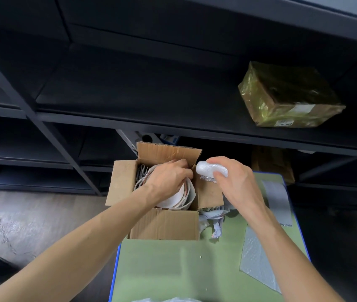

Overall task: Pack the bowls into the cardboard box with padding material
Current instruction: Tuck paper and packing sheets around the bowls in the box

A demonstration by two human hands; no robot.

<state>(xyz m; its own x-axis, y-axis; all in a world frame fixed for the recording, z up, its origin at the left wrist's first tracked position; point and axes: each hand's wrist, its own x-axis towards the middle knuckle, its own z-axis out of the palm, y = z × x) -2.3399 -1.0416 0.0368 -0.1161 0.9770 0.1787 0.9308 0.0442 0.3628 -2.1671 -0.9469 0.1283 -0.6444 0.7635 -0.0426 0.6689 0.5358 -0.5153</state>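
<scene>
The cardboard box (pixel 164 225) stands open at the centre of the frame, on the far left corner of the green tabletop (pixel 173 269), its 4 flaps folded out so both hands can get in. The bowls (pixel 173 199) are already inside, stacked on edge with paper sheets between them, probably so the rims do not knock together.

The left hand (pixel 168 177) reaches into the box with its fingers curled over the upper rim of the stack. It seems to be holding the bowls toward the left wall, which opens a gap on the right. Whether it pinches paper or porcelain I cannot tell.

The right hand (pixel 236 179) grips a rolled wad of bubble wrap (pixel 208 168) just above the box's right flap, aimed at that gap. I judge it to be filler meant to stop the stack shifting.

Crumpled paper (pixel 214 223) lies just right of the box. 2 flat bubble-wrap sheets (pixel 258 264) wait at the right of the frame, near enough to take next.
</scene>
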